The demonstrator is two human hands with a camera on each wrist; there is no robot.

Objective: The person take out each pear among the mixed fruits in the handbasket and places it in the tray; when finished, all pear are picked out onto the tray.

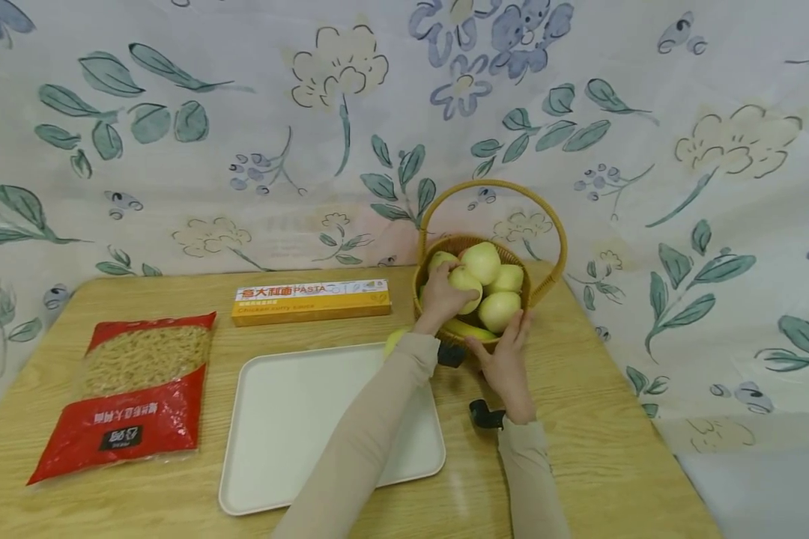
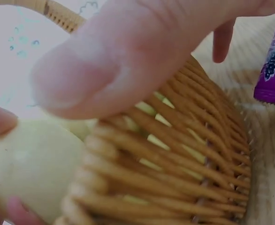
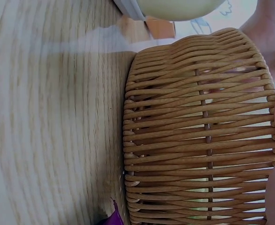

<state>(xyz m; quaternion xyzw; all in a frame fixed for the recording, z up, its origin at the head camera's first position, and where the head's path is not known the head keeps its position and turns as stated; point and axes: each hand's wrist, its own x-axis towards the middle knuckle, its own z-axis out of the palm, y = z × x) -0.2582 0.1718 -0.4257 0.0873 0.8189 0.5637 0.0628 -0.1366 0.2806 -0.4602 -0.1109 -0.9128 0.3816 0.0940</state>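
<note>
A woven basket [image 1: 472, 346] [image 3: 198, 131], its handle upright, holds several pale green fruits [image 1: 501, 311] and a yellow banana-like item [image 1: 468, 329]. My left hand [image 1: 445, 297] reaches over the near-left rim, fingers and thumb round one pale green fruit [image 1: 465, 284]. In the left wrist view, a large thumb [image 2: 95, 70] crosses above the rim beside a pale fruit [image 2: 39, 164]. My right hand [image 1: 508, 367] touches the basket's near-right side, fingers extended and thumb spread apart; the right wrist view shows only part of it at the right edge.
A white tray [image 1: 290, 419] lies left of the basket, with a yellow-green fruit [image 1: 394, 340] at its far right corner, partly behind the left sleeve. Behind it is a pasta box [image 1: 310, 302]; farther left, a red pasta bag [image 1: 131, 389]. A purple packet [image 2: 273, 70] lies near the basket.
</note>
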